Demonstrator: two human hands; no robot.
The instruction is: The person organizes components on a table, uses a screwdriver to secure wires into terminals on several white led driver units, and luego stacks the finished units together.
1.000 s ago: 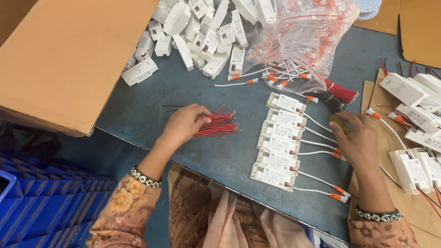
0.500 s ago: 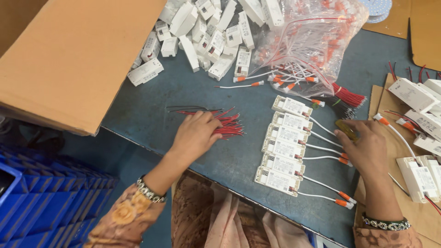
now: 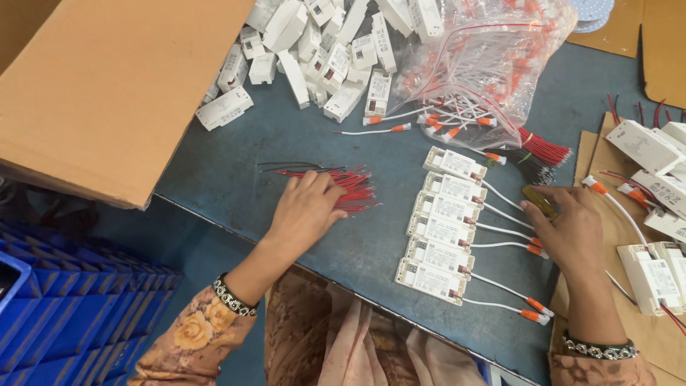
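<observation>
A person is sitting at a blue-grey table (image 3: 236, 168), seen from above. The left hand (image 3: 309, 207) is lying palm down with fingers curled over a loose bunch of thin red wires (image 3: 350, 187), touching them near the table's middle; too many wires to count. The right hand (image 3: 568, 225), at about three o'clock from the left, is closed around a small dark yellowish tool (image 3: 541, 202).

Between the two hands, six white rectangular boxes (image 3: 441, 232) are lying in a neat column, each trailing one white lead with an orange tip (image 3: 534, 314) toward four o'clock.

At twelve o'clock a heap of white boxes (image 3: 321, 50) is spilling beside one clear plastic bag (image 3: 486, 64) stuffed with white and orange leads. One tied bundle of red wires (image 3: 544, 149) is poking out at the bag's five o'clock. At nine o'clock one big cardboard box (image 3: 100, 93) is overhanging the table edge. At three o'clock, at least five more white boxes (image 3: 647, 146) are resting on cardboard. Blue plastic crates (image 3: 64, 314) are stacked at seven o'clock.
</observation>
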